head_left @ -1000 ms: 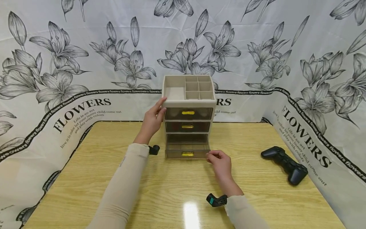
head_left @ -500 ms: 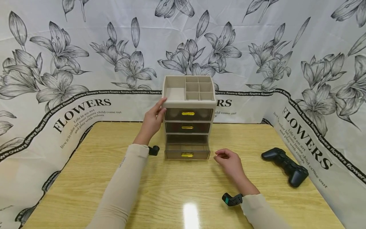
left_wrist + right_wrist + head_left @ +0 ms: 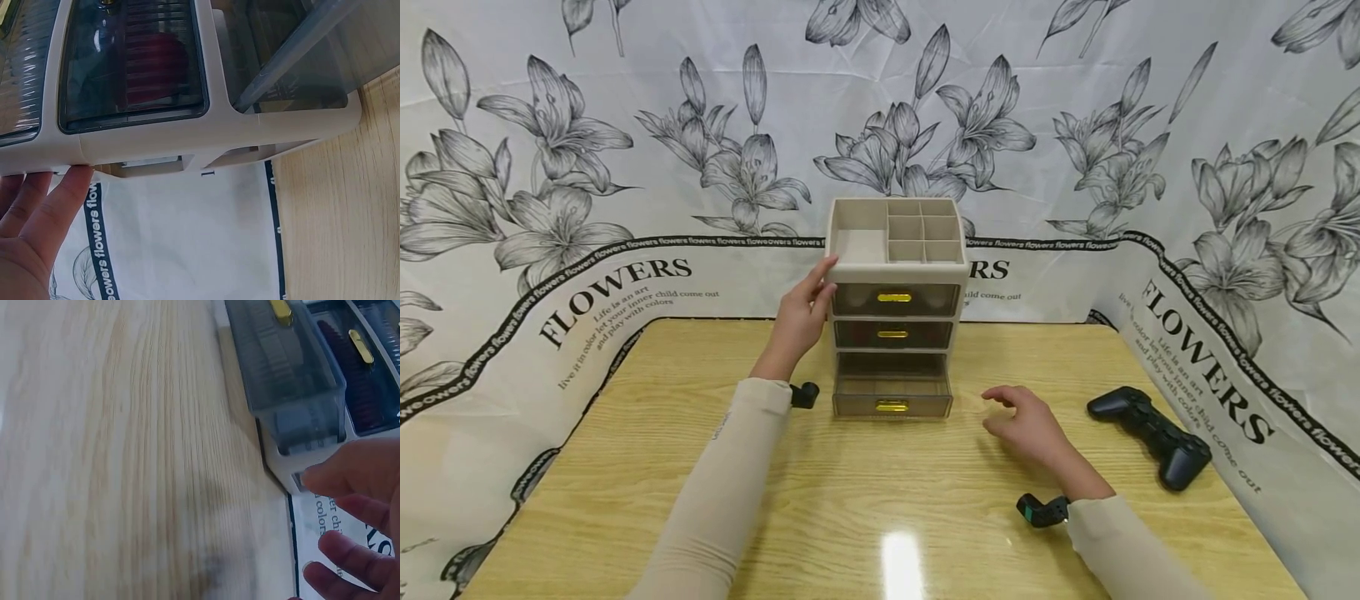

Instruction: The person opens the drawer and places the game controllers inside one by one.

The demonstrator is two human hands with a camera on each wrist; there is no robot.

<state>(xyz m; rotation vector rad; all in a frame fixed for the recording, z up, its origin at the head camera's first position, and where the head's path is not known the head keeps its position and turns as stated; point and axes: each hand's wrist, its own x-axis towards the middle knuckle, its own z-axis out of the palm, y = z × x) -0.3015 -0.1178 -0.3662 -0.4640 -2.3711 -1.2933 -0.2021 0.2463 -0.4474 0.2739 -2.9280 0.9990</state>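
Observation:
A cream desktop organizer (image 3: 898, 273) with three smoky drawers and gold handles stands upright at the middle back of the table. Its bottom drawer (image 3: 891, 404) is pulled out, and no object shows in it; the upper two are closed. My left hand (image 3: 797, 321) rests against the organizer's upper left side, fingers nearly straight. In the left wrist view, something dark red (image 3: 156, 65) shows through the middle drawer. To the right of the pulled-out drawer, my right hand (image 3: 1026, 425) hovers apart from it, thumb and fingers spread with nothing between them.
A black game controller (image 3: 1148, 435) lies on the wooden table (image 3: 700, 433), right of my right hand. Flower-printed cloth (image 3: 760, 167) surrounds the table at the back and sides. The organizer's top has one large compartment (image 3: 860, 244) and several small ones.
My right hand has left the bottom drawer's right front corner and moved to the right, its thumb and fingers parting. The left hand has stayed on the organizer, and the drawer remains out.

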